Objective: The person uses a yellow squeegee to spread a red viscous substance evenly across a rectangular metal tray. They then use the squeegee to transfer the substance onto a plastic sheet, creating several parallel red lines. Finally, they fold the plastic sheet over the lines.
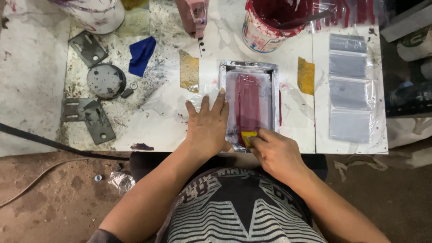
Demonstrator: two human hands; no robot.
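Note:
A small metal-framed printing screen (273, 85) lies on the white table, its mesh smeared with a dark red band of ink (248, 105). My left hand (208, 126) rests flat with fingers spread against the screen's left frame edge. At the near end of the screen my right hand (275, 153) pinches a small yellow scraper (248, 135), whose edge touches the ink.
A bucket of red ink (270, 22) stands behind the screen. A strip of clear plastic pouches (348, 85) lies to the right. Metal brackets (87, 118), a round metal disc (105, 80), a blue cloth (141, 53) and a white bucket (96, 13) sit at left. The table edge (180, 151) runs just before my body.

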